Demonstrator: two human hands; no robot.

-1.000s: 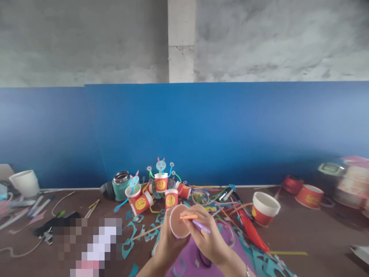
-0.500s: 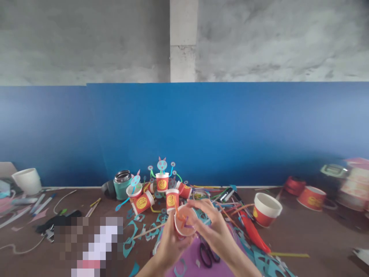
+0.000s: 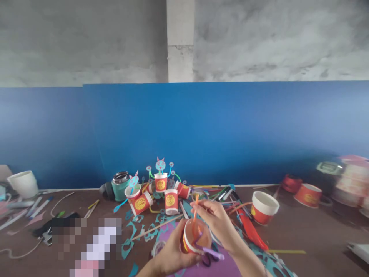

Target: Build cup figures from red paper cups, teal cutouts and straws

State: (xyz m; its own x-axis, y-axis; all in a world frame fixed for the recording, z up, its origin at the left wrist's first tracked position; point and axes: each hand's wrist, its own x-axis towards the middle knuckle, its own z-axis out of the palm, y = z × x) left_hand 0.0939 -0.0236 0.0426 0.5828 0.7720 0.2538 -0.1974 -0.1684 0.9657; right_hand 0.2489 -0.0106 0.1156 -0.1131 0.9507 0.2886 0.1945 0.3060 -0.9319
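Note:
My left hand (image 3: 173, 250) is wrapped round a red and white paper cup (image 3: 188, 243), its open mouth tilted toward me. An orange straw (image 3: 195, 209) stands up out of the cup, pinched between the thumb and fingers of my right hand (image 3: 215, 219). A bent purple straw (image 3: 213, 253) sticks out over the cup's near rim. Below the hands lies a purple sheet (image 3: 227, 265), with black scissors (image 3: 206, 262) partly hidden by the cup.
Paper-cup figures with blue cat faces (image 3: 160, 165) stand behind, among tipped cups (image 3: 142, 204). Blue paper scraps (image 3: 127, 252) litter the table. Right are a red pouch (image 3: 251, 229) and stacked paper cups (image 3: 265, 207); left, a teal flask (image 3: 120, 186) and white cup (image 3: 23, 184).
The cup has moved right and down and turned in my left hand. My right hand has closed on the orange straw, and the purple straw now points out over the rim.

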